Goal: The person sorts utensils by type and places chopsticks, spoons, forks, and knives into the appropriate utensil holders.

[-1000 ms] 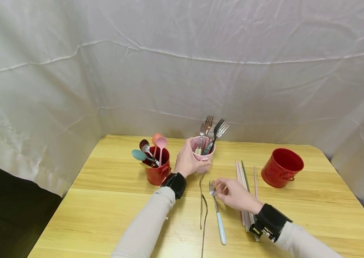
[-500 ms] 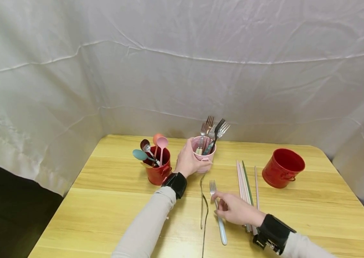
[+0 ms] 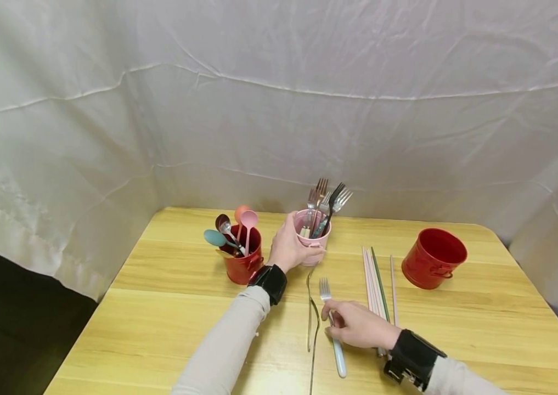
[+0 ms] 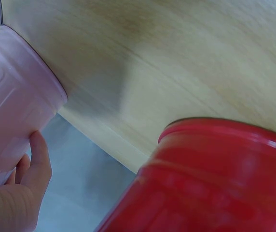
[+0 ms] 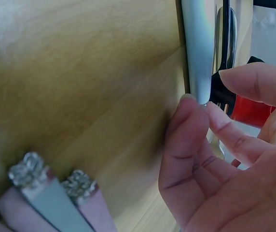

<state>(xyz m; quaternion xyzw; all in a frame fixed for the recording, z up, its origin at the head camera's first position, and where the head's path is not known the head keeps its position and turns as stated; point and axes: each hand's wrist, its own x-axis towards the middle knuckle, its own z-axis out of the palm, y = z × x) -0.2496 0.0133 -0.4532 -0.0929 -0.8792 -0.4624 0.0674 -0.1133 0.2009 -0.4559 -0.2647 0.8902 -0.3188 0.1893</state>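
My left hand [image 3: 289, 244] grips the side of a small pink bucket [image 3: 314, 255], which holds several forks [image 3: 322, 198] with their tines up. In the left wrist view, curled fingers [image 4: 39, 162] lie against the pink bucket's wall. A fork with a light blue handle [image 3: 339, 359] lies on the table, tines pointing away. Over its neck, my right hand [image 3: 360, 325] pinches it with fingertips and thumb. The right wrist view shows the fingertips [image 5: 188, 101] at the top end of the blue handle. Two thin metal utensils [image 3: 310, 321] lie just left of this fork.
A red bucket [image 3: 242, 269] with several spoons [image 3: 248, 219] stands left of the pink one. Another red bucket [image 3: 419, 266] stands at the right. Several chopsticks [image 3: 373, 280] lie beside the right hand. A pale curtain [image 3: 279, 131] hangs behind the table.
My right hand moved from beside the fork's tines down to its neck, and the fork shifted slightly left and nearer. The left hand stays on the pink bucket.
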